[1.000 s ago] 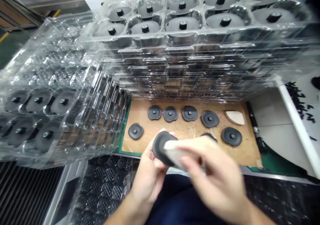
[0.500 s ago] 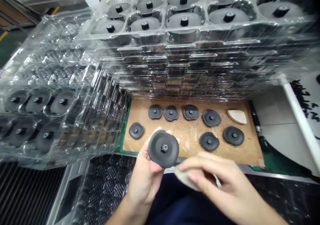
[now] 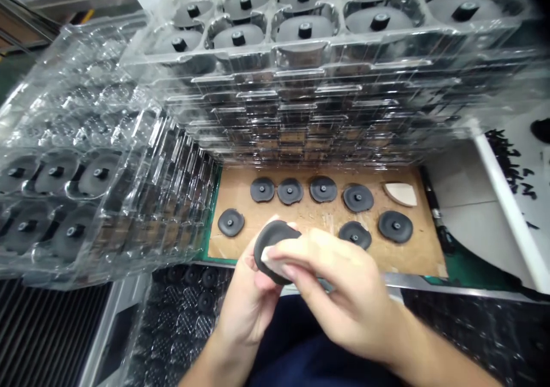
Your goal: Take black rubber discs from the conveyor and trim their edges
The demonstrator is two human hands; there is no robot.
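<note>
My left hand (image 3: 249, 301) grips a round, dished black part (image 3: 270, 238) from below and behind. Pinched in my right hand (image 3: 344, 289) is a pale, flat pad (image 3: 271, 255), pressed against the face of that part. My right fingers cover the part's centre and its right side. Behind my hands, several similar black parts lie on a brown board, among them one at the left (image 3: 231, 222), one at the right (image 3: 395, 226) and one partly behind my right hand (image 3: 356, 235).
Tall stacks of clear plastic trays stand at the back (image 3: 275, 49) and the left (image 3: 124, 164), holding more black parts. A cream wedge-shaped piece (image 3: 400, 193) lies on the brown board (image 3: 313, 212). A white-edged panel (image 3: 511, 204) borders the right side.
My right hand has moved left and up, bringing the pale pad from beside the black part onto its face. The whole view has shifted slightly.
</note>
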